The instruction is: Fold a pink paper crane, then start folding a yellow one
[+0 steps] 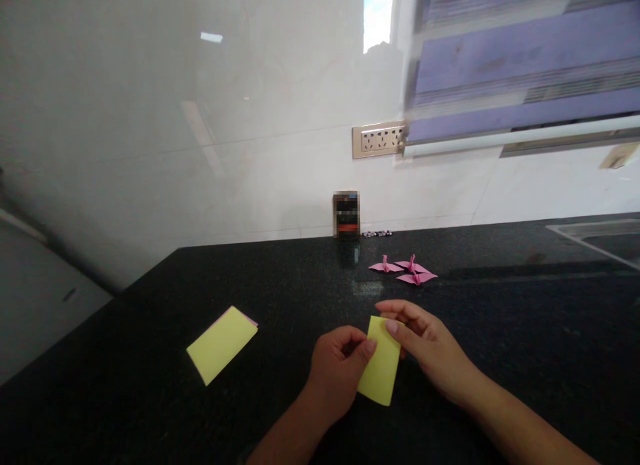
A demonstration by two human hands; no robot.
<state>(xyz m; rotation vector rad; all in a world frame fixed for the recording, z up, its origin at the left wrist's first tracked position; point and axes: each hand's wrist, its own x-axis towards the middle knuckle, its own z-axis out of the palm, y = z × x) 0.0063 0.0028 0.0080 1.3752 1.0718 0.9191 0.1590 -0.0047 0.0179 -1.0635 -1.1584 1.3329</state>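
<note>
Left hand: the left hand (339, 370) comes up from the bottom edge, nearest to the camera; its thumb and curled fingers are closed on the left edge of a folded yellow paper rectangle (381, 372).
Right hand: the right hand (429, 348) reaches in from the lower right; its fingertips are pressed together on the upper right corner of the same sheet, with the thumb laid along the top edge.
Held paper: the folded yellow paper rectangle is between the two hands, tilted, its long side running from upper right to lower left, just above the counter; whether its lower corner touches the surface cannot be told.
Counter: a black speckled stone countertop (490, 385) fills the lower half of the view.
Loose sheets: a flat yellow paper rectangle with a pink edge showing beneath it (221, 345) lies on the counter, well apart to the left of the hands.
Folded figures: a small group of pink paper cranes (406, 270) sits beyond the hands, touching or overlapping one another.
Back of counter: a small dark box (346, 214) stands against the wall, with a short row of tiny beads (376, 234) just beside it on the right.
Right edge: the corner of a steel sink (597, 237) is set into the counter.
Wall: a glossy white tiled wall (200, 152) carries a beige socket strip (379, 140); a striped window blind (525, 65) hangs to its right, blurred.
</note>
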